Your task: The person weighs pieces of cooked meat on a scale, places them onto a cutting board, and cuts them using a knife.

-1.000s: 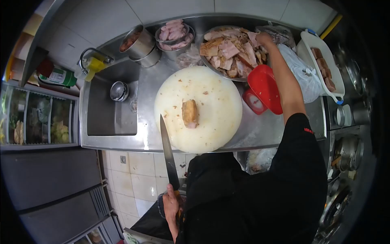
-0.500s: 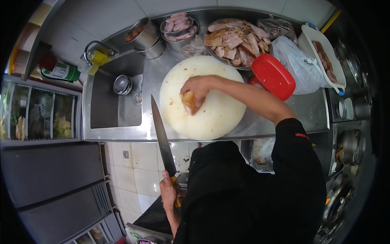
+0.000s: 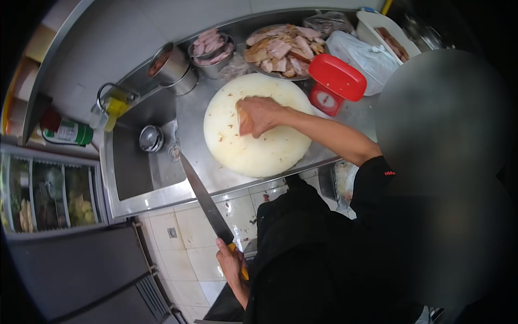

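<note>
My left hand (image 3: pixel 232 264), low in the view, is closed round the yellow handle of a long knife (image 3: pixel 208 202). Its wide blade points up and away, with the tip over the sink's front corner. My right hand (image 3: pixel 261 114) rests on a round white chopping board (image 3: pixel 275 151), fingers curled over a brownish-orange piece of meat (image 3: pixel 245 120). Part of that piece is hidden under the hand. Small crumbs of meat lie scattered on the board.
Behind the board are a tray of sliced meat (image 3: pixel 286 51), metal pots (image 3: pixel 172 62) and a bowl of pale meat (image 3: pixel 209 46). A red scale (image 3: pixel 337 81) stands at its right, a sink (image 3: pixel 129 178) at its left. A large blurred shape (image 3: pixel 445 162) covers the right side.
The view has turned and shifted, so the scale's dial now shows and a blurred shape fills the right. Both hands keep their holds; the right hand sits slightly differently on the meat.
</note>
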`<state>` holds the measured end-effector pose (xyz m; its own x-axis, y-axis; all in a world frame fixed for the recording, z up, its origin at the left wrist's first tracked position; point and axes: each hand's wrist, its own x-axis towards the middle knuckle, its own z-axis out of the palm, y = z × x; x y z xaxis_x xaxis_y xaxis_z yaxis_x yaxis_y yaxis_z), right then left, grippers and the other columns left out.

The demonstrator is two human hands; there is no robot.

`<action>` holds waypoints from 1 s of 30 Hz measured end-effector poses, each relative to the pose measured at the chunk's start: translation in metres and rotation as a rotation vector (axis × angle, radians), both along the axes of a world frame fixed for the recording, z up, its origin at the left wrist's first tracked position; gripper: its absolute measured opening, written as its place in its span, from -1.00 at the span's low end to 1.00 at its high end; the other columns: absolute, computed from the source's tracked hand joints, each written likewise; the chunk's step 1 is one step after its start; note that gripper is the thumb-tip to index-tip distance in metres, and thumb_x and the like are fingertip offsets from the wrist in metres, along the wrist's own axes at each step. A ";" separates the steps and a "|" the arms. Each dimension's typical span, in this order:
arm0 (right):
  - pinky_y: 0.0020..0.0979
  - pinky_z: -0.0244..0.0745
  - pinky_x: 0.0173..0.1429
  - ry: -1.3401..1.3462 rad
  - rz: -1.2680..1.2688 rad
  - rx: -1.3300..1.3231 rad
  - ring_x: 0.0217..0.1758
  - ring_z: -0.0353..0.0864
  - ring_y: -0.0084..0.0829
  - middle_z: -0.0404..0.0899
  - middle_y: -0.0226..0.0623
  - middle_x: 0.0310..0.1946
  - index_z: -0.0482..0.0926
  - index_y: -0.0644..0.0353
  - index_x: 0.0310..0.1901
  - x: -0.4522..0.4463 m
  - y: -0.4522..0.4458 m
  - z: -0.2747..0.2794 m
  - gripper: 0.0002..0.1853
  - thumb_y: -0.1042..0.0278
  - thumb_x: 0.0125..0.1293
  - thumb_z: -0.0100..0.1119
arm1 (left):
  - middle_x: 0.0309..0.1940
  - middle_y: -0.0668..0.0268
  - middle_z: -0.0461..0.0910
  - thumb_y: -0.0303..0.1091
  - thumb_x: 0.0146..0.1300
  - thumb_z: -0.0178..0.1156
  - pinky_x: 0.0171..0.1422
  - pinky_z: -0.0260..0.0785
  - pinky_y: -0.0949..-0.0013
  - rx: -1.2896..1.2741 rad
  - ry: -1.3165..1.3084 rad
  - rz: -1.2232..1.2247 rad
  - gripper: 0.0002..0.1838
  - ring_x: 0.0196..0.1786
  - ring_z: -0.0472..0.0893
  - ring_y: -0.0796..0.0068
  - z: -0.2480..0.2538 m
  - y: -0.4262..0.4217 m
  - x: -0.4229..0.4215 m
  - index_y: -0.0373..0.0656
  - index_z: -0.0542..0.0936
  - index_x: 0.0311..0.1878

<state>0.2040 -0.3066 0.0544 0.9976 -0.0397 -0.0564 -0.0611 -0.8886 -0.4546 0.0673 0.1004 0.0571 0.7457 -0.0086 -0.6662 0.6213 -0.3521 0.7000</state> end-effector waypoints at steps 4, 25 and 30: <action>-0.15 0.44 0.33 -0.256 -0.360 0.024 0.23 0.50 0.03 0.51 0.15 0.07 0.38 0.37 0.29 -0.049 -0.073 0.048 0.02 0.18 -0.33 0.58 | -0.78 0.42 0.21 0.48 0.40 -0.20 -0.72 0.03 0.44 0.012 0.009 -0.011 -0.22 -0.79 0.23 0.55 0.000 0.005 0.010 -0.16 0.35 -0.48; -0.25 0.49 0.33 -0.008 -0.935 -0.108 0.27 0.55 -0.04 0.53 0.06 0.22 0.17 0.26 0.50 -0.137 -0.226 0.011 0.30 -0.02 -0.38 0.58 | -0.76 0.41 0.24 0.42 0.46 -0.23 -0.65 0.08 0.45 -0.006 -0.125 -0.155 -0.21 -0.75 0.26 0.55 -0.019 0.008 0.036 -0.19 0.36 -0.53; -0.21 0.36 0.46 -0.207 -0.994 -0.251 0.38 0.45 0.03 0.44 0.15 0.32 0.30 0.24 0.46 -0.147 -0.208 0.046 0.20 -0.16 -0.27 0.57 | -0.76 0.40 0.25 0.43 0.46 -0.24 -0.65 0.09 0.48 -0.025 -0.186 -0.153 -0.21 -0.75 0.28 0.55 -0.040 0.023 0.038 -0.18 0.36 -0.54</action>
